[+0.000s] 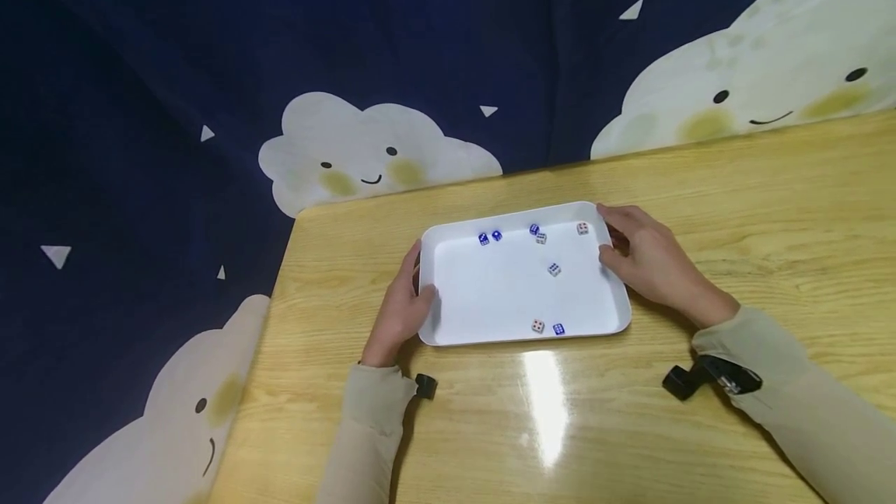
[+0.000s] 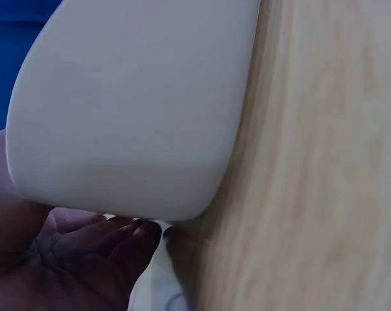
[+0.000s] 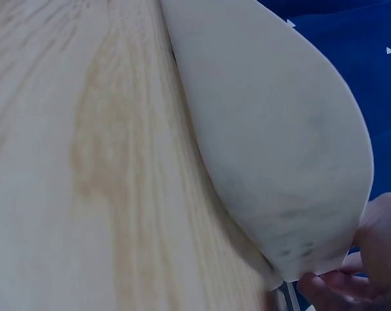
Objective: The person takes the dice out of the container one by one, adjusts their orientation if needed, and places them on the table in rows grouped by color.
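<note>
We grip white tray (image 1: 518, 298) near table (image 1: 700, 411) far left corner: left hand (image 1: 400, 309) curled on left rim, right hand (image 1: 647, 259) on right rim. Dice (image 1: 554, 269) scattered inside; pips unreadable. Wrist views blurred, fingertips hidden under tray.

Light wooden table (image 1: 735, 201) with glare patch, navy backdrop cloth (image 1: 140, 99), smiling cream clouds (image 1: 364, 150), white triangles

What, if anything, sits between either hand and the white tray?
Nothing visible. The left hand grips the white tray at its left rim, the right hand at its right rim. The dice lie inside it.
</note>
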A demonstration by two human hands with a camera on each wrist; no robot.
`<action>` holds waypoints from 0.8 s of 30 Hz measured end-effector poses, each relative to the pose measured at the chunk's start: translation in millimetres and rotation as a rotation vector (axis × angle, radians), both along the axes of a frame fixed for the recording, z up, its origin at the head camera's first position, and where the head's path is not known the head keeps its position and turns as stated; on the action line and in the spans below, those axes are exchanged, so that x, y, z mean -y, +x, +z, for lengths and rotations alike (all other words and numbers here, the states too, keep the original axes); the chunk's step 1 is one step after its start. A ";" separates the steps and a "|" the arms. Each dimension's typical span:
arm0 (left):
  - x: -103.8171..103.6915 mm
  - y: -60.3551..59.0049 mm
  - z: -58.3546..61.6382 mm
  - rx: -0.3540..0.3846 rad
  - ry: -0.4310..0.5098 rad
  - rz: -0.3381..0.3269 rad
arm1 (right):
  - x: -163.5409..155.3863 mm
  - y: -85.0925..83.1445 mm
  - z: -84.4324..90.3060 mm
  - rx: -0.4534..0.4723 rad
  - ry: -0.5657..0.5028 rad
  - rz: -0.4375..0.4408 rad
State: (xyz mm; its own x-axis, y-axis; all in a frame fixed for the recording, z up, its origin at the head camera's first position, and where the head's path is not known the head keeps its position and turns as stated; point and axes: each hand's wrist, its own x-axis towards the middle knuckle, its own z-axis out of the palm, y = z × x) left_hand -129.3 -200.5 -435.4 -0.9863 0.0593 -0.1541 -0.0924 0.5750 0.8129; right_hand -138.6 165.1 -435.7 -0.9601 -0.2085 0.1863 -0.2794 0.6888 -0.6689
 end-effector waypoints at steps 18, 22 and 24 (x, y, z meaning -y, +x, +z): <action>7.7 -2.8 -7.0 0.000 0.084 -0.031 | -5.5 -4.1 -12.5 0.079 -0.172 0.007; 9.1 -2.8 -8.4 -0.022 0.093 -0.057 | -6.3 -3.5 -13.2 0.072 -0.184 0.022; 9.6 -2.0 -8.3 -0.028 0.093 -0.067 | -6.5 -2.9 -13.2 0.074 -0.180 0.025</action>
